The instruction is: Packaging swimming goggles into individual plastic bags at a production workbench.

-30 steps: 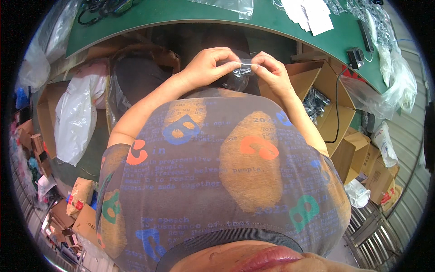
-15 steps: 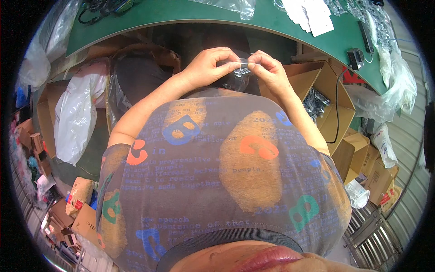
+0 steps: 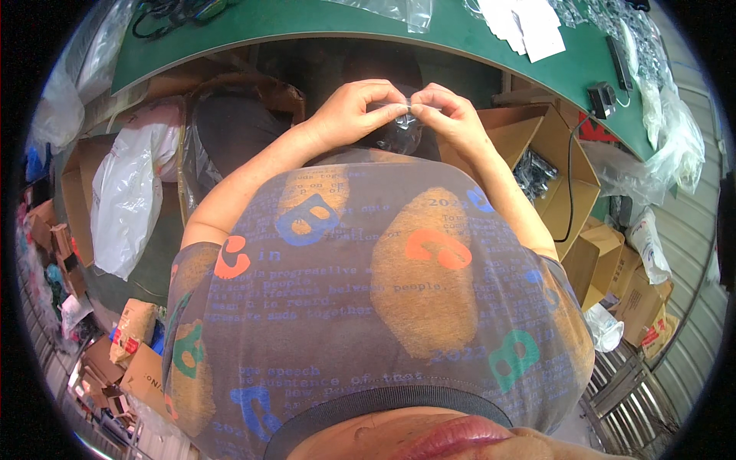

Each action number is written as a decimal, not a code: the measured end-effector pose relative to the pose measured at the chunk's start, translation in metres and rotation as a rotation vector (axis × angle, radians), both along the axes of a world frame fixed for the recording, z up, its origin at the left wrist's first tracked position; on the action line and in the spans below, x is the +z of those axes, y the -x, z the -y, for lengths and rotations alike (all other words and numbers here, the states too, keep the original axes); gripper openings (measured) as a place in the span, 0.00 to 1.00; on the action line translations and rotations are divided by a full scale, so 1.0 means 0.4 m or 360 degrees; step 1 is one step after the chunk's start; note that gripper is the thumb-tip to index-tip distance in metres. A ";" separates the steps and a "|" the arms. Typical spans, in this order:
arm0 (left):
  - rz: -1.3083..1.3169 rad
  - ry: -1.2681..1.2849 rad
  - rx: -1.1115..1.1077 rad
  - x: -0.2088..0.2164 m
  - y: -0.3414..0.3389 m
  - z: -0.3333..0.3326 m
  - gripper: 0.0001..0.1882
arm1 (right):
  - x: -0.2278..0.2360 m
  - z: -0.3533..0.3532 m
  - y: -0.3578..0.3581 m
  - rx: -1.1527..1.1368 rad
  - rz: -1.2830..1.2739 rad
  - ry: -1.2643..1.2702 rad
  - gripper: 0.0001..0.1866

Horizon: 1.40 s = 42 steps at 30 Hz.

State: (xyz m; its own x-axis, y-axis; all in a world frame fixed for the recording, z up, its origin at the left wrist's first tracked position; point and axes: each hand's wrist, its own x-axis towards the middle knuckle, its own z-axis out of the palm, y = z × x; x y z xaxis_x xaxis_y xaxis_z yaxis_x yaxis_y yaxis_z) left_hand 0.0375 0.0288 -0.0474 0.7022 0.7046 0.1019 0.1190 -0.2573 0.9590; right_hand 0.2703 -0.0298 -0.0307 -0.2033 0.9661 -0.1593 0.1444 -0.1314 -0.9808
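A small clear plastic bag (image 3: 400, 136) hangs from my fingertips, just short of the table edge. My left hand (image 3: 360, 110) pinches its top edge between thumb and forefinger. Close beside it, my right hand (image 3: 448, 115) pinches the same edge, and the fingertips of both hands nearly meet. Something dark shows at the lower part of the bag, but I cannot make out whether it lies inside or behind.
Ahead curves a green table (image 3: 307, 21) bearing white papers (image 3: 529, 27), a black adapter (image 3: 602, 100) and clear plastic bags. At right stands an open cardboard box (image 3: 567, 165) holding small bagged dark items (image 3: 534, 175). A white plastic sack (image 3: 130, 199) sits at left.
My right hand has shifted slightly left, bringing its fingertips against those of my left hand. The bag's top edge, stretched between them before, is now bunched or covered by the fingers.
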 end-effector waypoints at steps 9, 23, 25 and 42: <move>-0.0022 0.0042 -0.0028 0.013 -0.005 0.001 0.09 | -0.006 -0.002 0.000 0.0037 0.0084 -0.0147 0.08; 0.0100 0.0555 -0.0047 -0.016 0.009 -0.003 0.09 | -0.010 -0.009 -0.006 0.0041 0.0230 -0.0408 0.08; 0.0092 0.0538 -0.0049 -0.016 0.008 -0.002 0.09 | 0.001 -0.014 -0.005 0.0094 0.0287 -0.0403 0.08; 0.0213 0.0548 0.0003 -0.008 -0.018 0.007 0.28 | 0.035 -0.040 0.006 0.0258 0.0458 -0.0324 0.10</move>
